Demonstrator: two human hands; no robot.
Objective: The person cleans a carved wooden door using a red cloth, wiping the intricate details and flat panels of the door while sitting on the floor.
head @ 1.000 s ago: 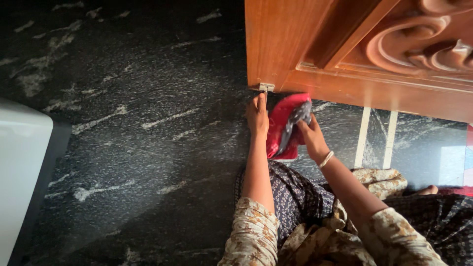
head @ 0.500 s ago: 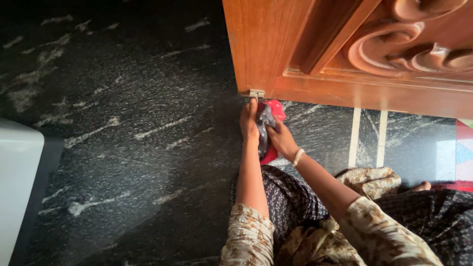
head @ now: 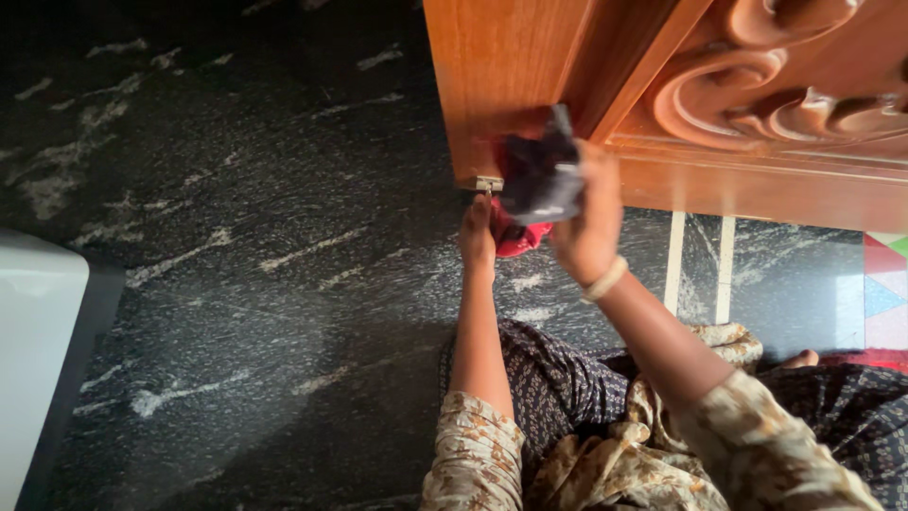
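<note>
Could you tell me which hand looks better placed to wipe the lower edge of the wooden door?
Right: the right hand holds the dark cloth against the door; the left hand rests below, clothless.

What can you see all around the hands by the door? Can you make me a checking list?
Surface: black stone floor with pale streaks.
Job's things: dark grey cloth held against the carved wooden door; red thing low behind it; small metal fitting at the door's bottom corner.
Clutter: nothing seen.
Grippers: right hand grips the cloth; left hand reaches to the door's bottom corner.
Cables: nothing seen.
Surroundings: white object at left; colourful mat at right.
</note>
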